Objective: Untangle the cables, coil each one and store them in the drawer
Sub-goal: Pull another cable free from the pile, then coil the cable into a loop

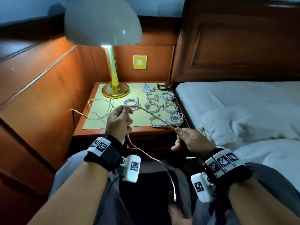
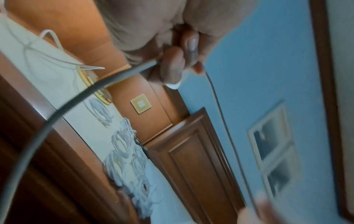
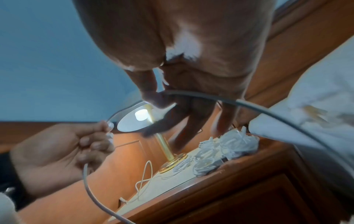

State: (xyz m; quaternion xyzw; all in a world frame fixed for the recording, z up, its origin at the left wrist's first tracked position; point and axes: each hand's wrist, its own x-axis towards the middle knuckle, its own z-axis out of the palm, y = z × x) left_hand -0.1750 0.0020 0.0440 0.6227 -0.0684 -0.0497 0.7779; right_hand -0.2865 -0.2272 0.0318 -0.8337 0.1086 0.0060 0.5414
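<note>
One bed (image 1: 243, 101) with white bedding stands at the right, against a dark wooden headboard (image 1: 240, 46). One nightstand stands beside it; its surface (image 1: 95, 117) carries one lit lamp (image 1: 112, 70) with a brass stem and a pale dome shade.

Cables counted on the surface, head view: eight white coils (image 1: 168, 107) set in rows on the right half, one small dark coil (image 1: 163, 86) at the far right corner, and one loose white cable (image 1: 100, 109) looping over the left half with a strand running off the left edge. One further cable (image 1: 151, 116) is held in the air above the front edge of the surface, stretched taut between the two hands. From the left hand it drops down across the lap, and its white plug end (image 1: 174, 196) hangs low between the knees.

Left hand (image 1: 119, 120): raised, palm turned toward the person, thumb and forefinger pinching the held cable at the top, the other fingers curled in with the cable passing below them. Right hand (image 1: 191, 140): lower and nearer the bed, thumb pressed against the forefinger on the cable; the right wrist view shows the remaining fingers (image 3: 193, 121) extended downward.

One wrist band with printed markers is worn on each forearm. One yellow wall plate (image 1: 140, 62) sits behind the lamp.
</note>
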